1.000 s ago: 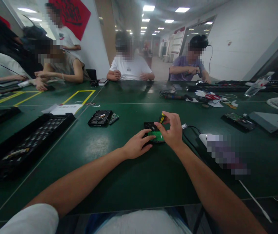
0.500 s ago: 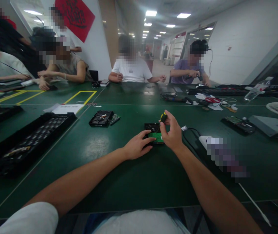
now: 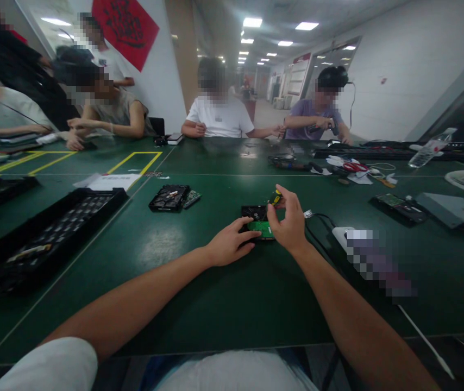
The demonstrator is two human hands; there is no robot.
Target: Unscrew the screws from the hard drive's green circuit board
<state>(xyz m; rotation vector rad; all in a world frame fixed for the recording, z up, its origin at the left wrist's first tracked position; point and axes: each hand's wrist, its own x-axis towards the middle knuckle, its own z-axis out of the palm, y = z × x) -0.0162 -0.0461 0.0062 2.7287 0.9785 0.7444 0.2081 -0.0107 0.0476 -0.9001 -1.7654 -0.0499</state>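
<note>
In front of me a black hard drive [image 3: 252, 212] with a green circuit board [image 3: 262, 230] lies on the table. My left hand [image 3: 230, 241] rests at its left side, fingers stretched out and apart, with fingertips touching the drive and the board. A screwdriver [image 3: 276, 197] with a black and yellow handle is pinched in my right hand [image 3: 289, 222]. It is tilted over the drive; its tip is hard to make out behind the fingers.
Left of the drive lie another opened black drive [image 3: 169, 197] and a loose circuit board [image 3: 192, 199]. A long black tray [image 3: 52, 233] stands further left. On the right are a power strip [image 3: 362, 255], another drive [image 3: 399, 208] and a grey box [image 3: 456, 212]. Several people sit opposite.
The screwdriver's handle has turned and shifted slightly in my right fingers. My left hand stays in place. Across the table, a person in white has stretched a hand to the right.
</note>
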